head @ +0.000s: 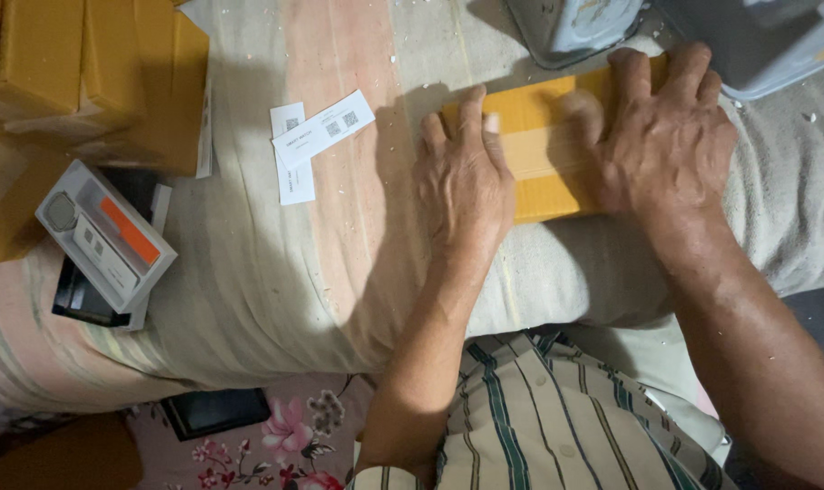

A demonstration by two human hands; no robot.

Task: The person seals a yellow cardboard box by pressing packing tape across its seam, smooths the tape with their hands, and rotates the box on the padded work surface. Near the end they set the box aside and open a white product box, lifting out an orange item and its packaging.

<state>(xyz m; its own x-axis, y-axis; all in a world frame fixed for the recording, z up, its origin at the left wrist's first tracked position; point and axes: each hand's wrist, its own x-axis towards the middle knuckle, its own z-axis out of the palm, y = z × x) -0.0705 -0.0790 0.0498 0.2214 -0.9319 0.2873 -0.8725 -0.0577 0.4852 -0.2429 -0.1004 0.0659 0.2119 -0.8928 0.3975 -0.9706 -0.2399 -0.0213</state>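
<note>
On a padded surface draped with a striped cloth (249,272), brown cardboard boxes (112,73) are sitting stacked at the far left, and below them an open grey tray (103,234) holding small parts and an orange strip is resting on a dark case. Two white paper labels (312,136) are lying crossed near the middle of the cloth. Just to their right, the person's left hand (465,181) is pressing flat, fingers spread and holding nothing, on the left end of a small yellow-brown box (544,150). The right hand (671,136) is lying open, palm down, across the box's right end. Behind the box, a grey plastic container (575,27) and a second grey bin (766,45) are standing at the top edge.
</note>
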